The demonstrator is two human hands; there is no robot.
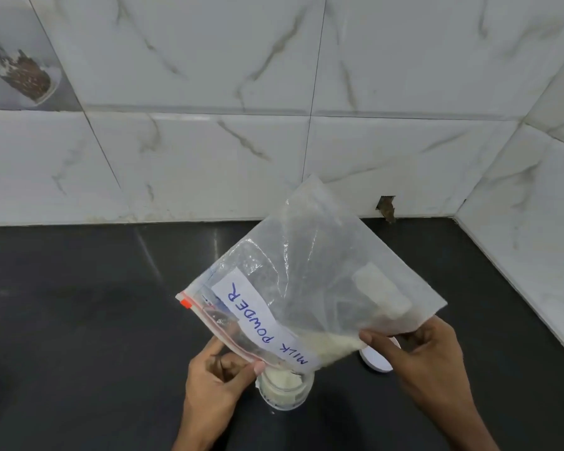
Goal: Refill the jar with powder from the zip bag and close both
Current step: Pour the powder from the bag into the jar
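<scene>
Head view gives me the clear plastic zip bag labelled MILK POWDER (306,271), held tilted over the small clear jar of white powder (285,390), which stands open on the black tabletop (79,320). On the left hand (215,372) the fingers pinch the red zip edge. On the right hand (427,356) the fingers grip the opposite corner. A round white lid (376,359) lies beside the jar, partly hidden. Powder seems gathered at the bag's low edge.

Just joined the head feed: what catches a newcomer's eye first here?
The clear zip bag with its handwritten MILK POWDER label fills the centre, held tilted by the left hand and right hand. Right below its lowest corner stands the open jar, partly filled with pale powder, on the black counter. A white lid lies beside the jar, half hidden by the right hand.
</scene>
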